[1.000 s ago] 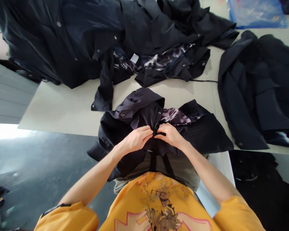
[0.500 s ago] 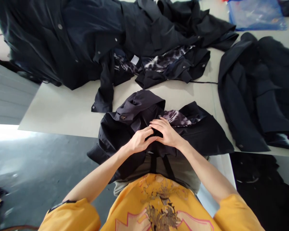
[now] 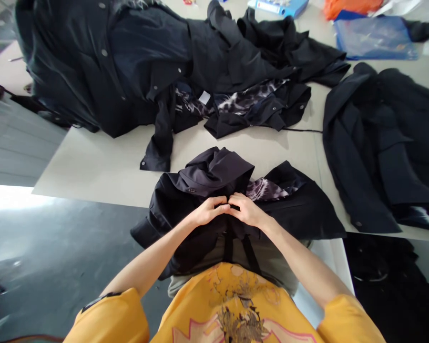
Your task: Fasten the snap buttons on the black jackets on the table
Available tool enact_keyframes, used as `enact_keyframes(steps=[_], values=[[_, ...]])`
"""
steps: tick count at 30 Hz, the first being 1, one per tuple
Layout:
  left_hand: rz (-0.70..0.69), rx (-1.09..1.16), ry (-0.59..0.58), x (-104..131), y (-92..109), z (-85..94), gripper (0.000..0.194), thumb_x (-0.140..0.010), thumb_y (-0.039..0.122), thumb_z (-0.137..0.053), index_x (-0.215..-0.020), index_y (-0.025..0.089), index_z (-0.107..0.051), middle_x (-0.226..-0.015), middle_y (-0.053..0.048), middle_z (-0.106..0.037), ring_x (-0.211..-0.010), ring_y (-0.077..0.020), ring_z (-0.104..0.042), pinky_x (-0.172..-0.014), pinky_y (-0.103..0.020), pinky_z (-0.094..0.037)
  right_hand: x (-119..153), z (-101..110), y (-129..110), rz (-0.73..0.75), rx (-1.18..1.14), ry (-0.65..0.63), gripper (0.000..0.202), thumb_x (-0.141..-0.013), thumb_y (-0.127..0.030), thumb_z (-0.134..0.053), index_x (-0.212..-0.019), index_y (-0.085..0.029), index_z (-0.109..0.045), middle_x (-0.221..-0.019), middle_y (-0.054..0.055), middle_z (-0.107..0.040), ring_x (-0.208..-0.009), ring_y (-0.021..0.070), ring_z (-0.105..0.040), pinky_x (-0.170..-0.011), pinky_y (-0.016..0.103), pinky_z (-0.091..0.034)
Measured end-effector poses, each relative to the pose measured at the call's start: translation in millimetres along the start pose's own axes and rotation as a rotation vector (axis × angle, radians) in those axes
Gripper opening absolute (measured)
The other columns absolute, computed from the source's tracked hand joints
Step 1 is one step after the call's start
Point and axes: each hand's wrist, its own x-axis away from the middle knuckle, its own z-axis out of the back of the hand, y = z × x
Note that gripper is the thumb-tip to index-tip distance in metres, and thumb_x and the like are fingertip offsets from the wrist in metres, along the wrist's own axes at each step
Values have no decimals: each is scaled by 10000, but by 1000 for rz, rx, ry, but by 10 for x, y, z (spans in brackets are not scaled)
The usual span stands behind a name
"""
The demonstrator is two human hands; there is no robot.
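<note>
A dark garment point(image 3: 300, 214) with a patterned lining point(image 3: 268, 189) lies over the table's near edge and my lap. My left hand point(image 3: 210, 210) and my right hand point(image 3: 246, 209) meet at its middle, fingertips nearly touching. Both hands have their fingers bent in a pinch on the dark cloth. The fold between the fingertips is small and partly hidden by them. A bunched collar or hood part point(image 3: 218, 171) rises just beyond my hands, with a round snap on its left side.
More dark garments point(image 3: 146, 57) are heaped along the far side of the table point(image 3: 103, 162). Another dark jacket point(image 3: 382, 147) lies at the right. A blue plastic bag point(image 3: 375, 38), an orange bag point(image 3: 350, 7) and a blue binder point(image 3: 280, 6) are at the back.
The camera view has tilted up slightly, showing more of the table's back. My fingers have drawn together and bent closer onto the cloth; the right fingers were more stretched before.
</note>
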Motion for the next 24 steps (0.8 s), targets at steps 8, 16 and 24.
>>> enact_keyframes(steps=[8, 16, 24], values=[[-96, -403, 10, 19, -47, -41, 367, -1003, 450, -450, -786, 166, -532, -766, -6, -568, -705, -141, -518, -674, -259, -401, 56, -43, 43, -1, 143, -115, 76, -928, -216, -641, -938, -146, -615, -923, 74, -639, -913, 226, -549, -860, 370, -441], [-167, -701, -16, 37, -61, -57, 365, -1001, 494, -461, -878, 170, -576, -842, -50, -643, -763, -180, -618, -689, -267, -455, 87, -117, 128, 40, 226, -69, 158, -951, -306, -617, -885, -163, -601, -895, 66, -619, -876, 222, -532, -854, 370, -421], [-186, -580, -14, 29, -77, -4, 350, -1029, 369, -427, -764, 176, -551, -759, -25, -607, -712, -148, -581, -667, -254, -419, 58, -140, 167, 77, 332, -69, 253, -977, -384, -564, -901, -155, -639, -899, 87, -651, -890, 242, -562, -873, 401, -418]])
